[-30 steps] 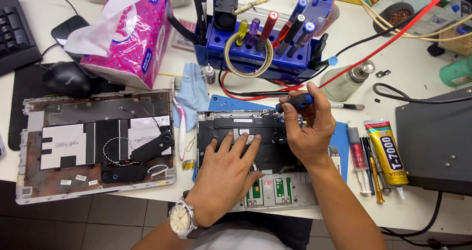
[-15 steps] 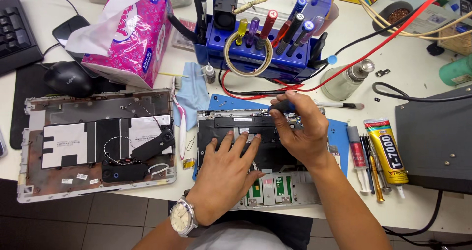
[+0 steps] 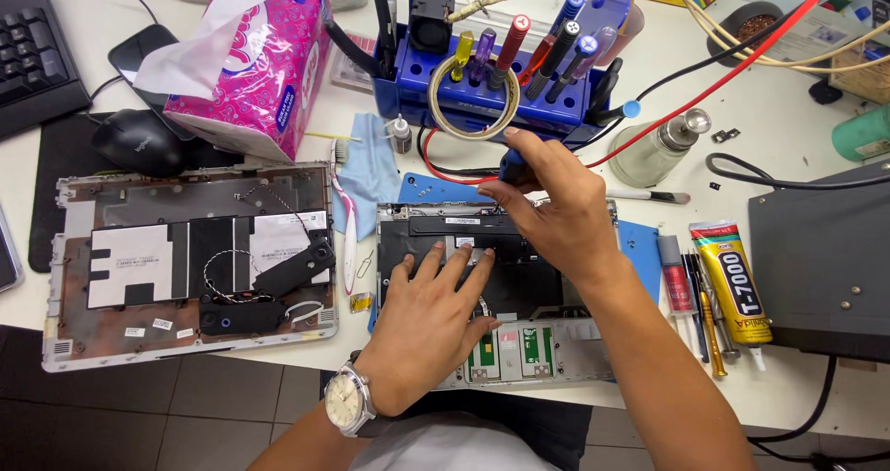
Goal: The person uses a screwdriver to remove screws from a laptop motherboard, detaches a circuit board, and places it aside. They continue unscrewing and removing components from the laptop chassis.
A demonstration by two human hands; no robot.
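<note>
Lying flat on the white table, the opened laptop base is right under both hands — its dark inside and small green boards are bare. The left hand rests on it with fingers spread wide and flat, the fingertips pressing on the dark middle part; it grips nothing. The right hand is closed around a blue-handled screwdriver, fingers narrow and curled, at the far edge of the base, just beyond the left fingertips. The tip of the tool is hidden under the hand.

I judge the base to be light, stiff and fragile — the thin boards and cables inside should not be squeezed. It is safer to hold it by the metal rim, or to press flat on it as the left hand does.

Beyond the right fingers stands a blue tool rack with a tape roll. To the outer side of the right hand lies a glue tube. Past the left wrist lies a second opened cover, and beyond it a pink tissue pack.
</note>
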